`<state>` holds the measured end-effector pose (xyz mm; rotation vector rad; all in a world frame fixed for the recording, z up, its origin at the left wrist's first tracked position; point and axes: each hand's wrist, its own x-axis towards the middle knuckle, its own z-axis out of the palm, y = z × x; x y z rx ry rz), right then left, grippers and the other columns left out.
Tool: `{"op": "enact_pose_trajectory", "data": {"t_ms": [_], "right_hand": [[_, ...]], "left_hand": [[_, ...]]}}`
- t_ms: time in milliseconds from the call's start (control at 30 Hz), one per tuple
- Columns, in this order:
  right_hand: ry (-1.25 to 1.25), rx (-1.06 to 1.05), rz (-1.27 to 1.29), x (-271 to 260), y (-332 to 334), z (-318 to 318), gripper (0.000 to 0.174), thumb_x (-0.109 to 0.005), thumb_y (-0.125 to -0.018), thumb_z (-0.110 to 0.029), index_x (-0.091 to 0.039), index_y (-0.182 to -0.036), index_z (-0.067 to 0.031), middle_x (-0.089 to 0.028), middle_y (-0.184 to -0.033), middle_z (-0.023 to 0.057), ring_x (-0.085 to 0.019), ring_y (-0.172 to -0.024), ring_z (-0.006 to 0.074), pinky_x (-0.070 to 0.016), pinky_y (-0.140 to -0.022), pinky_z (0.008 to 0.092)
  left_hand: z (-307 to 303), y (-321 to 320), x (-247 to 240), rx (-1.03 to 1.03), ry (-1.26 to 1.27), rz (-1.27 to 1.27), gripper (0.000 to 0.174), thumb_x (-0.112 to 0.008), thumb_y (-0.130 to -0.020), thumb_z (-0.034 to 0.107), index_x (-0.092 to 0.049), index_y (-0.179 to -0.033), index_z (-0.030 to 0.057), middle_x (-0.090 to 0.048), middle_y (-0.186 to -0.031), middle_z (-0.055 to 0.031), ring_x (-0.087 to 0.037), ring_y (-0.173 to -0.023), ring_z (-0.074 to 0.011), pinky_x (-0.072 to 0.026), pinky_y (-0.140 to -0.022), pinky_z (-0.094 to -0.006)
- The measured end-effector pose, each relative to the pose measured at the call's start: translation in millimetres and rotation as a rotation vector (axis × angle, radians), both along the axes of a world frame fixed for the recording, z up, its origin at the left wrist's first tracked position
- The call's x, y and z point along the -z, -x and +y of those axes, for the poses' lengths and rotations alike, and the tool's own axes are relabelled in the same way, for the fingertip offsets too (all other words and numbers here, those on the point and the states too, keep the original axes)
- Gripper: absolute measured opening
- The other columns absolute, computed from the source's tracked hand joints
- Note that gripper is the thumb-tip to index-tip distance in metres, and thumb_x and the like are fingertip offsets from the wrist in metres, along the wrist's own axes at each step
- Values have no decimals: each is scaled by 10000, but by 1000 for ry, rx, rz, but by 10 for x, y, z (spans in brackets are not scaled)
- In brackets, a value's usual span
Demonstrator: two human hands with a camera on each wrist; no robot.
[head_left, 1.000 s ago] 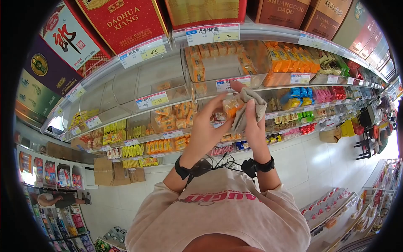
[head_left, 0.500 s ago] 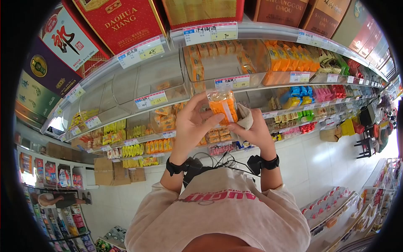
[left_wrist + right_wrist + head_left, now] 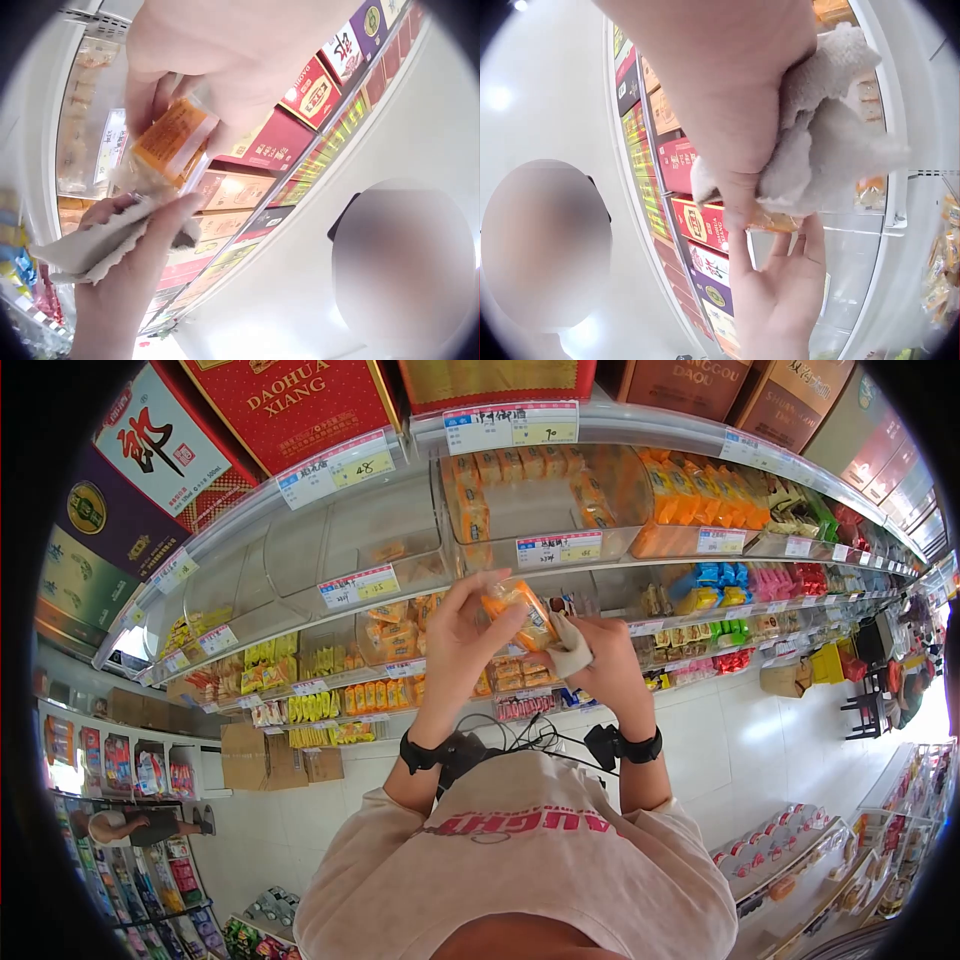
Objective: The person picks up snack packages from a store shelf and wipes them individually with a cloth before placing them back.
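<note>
My left hand [image 3: 460,645] pinches an orange snack packet [image 3: 522,612] in clear wrapping between thumb and fingers, in front of the shelves. The packet is tilted, its printed side up in the head view; the left wrist view shows a pale strip across the orange wrapper [image 3: 176,142]. In my right hand [image 3: 608,665] a crumpled grey-beige cloth [image 3: 572,648] is bunched, right at the packet's lower end. From the right wrist the cloth [image 3: 825,150] covers much of the packet, leaving only an orange edge [image 3: 776,223] by the left fingertips.
Behind the hands stand tiered shelves with clear plastic bins [image 3: 360,530] and price tags [image 3: 558,548]. Similar orange packets [image 3: 470,510] lie in one bin. Boxed bottles [image 3: 290,410] line the top shelf. Cardboard boxes [image 3: 265,755] sit on the floor; another person [image 3: 140,827] is at the far left.
A second ago the cloth was wrapped against the packet, higher up. The hands came down, the packet was bared and stood upright, and now it is turned and tilted, printed side showing.
</note>
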<state>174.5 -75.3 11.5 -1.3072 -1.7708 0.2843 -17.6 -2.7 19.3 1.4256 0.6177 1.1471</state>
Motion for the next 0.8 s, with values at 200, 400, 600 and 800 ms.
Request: {"op": "enact_pose_trajectory", "data": {"t_ms": [200, 400, 600, 800], "right_hand": [[211, -55, 699, 125, 15, 18, 377, -706, -975, -267, -664, -1185, 43, -706, -912, 68, -627, -827, 112, -528, -733, 307], [351, -287, 771, 263, 86, 74, 568, -772, -928, -310, -585, -1308, 69, -695, -1063, 69, -597, -924, 105, -515, -806, 297], [525, -128, 547, 148, 29, 95, 690, -904, -797, -261, -558, -1293, 71, -664, -1151, 97, -609, -993, 131, -516, -874, 318], [163, -104, 530, 104, 199, 172, 261, -884, -807, -184, -735, -871, 21, -686, -721, 6, -578, -637, 54, -491, -589, 256]], "left_hand": [[4, 95, -94, 112, 101, -208, 548, -671, -964, -22, -465, -1471, -38, -576, -1425, -147, -581, -1272, -194, -480, -1073, -330], [47, 139, 66, 242, 62, -162, 500, -606, -993, -43, -457, -1471, -51, -550, -1470, -159, -557, -1314, -202, -466, -1084, -328], [38, 200, 5, 165, -17, -30, 509, -650, -999, 89, -480, -1457, -52, -583, -1431, -200, -570, -1325, -261, -452, -1112, -408], [81, 289, 86, 193, 303, -192, 440, -620, -1026, 81, -494, -1428, -45, -636, -1338, -138, -619, -1183, -151, -539, -973, -310]]}}
